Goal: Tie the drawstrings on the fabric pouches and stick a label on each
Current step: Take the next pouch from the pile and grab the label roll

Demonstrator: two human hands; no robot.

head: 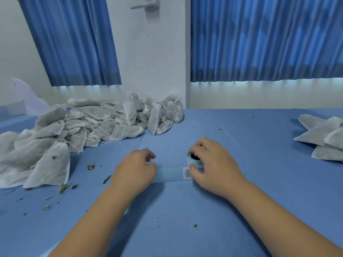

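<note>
A roll of labels (193, 158) stands on the blue table (250, 191), and my right hand (213, 167) grips it with curled fingers. A pale blue backing strip (169, 174) runs out of the roll to the left, with one barcode label (187, 172) on it near the roll. My left hand (136, 170) holds the strip's free end down with curled fingers. A big heap of white fabric pouches (89, 125) with loose drawstrings lies at the left and back. A smaller pile of pouches (324, 136) lies at the right edge.
Dried leaf bits (63, 187) are scattered on the table in front of the left heap. Blue curtains (259, 38) and a white wall stand behind the table. A white sheet (29, 97) leans at the far left.
</note>
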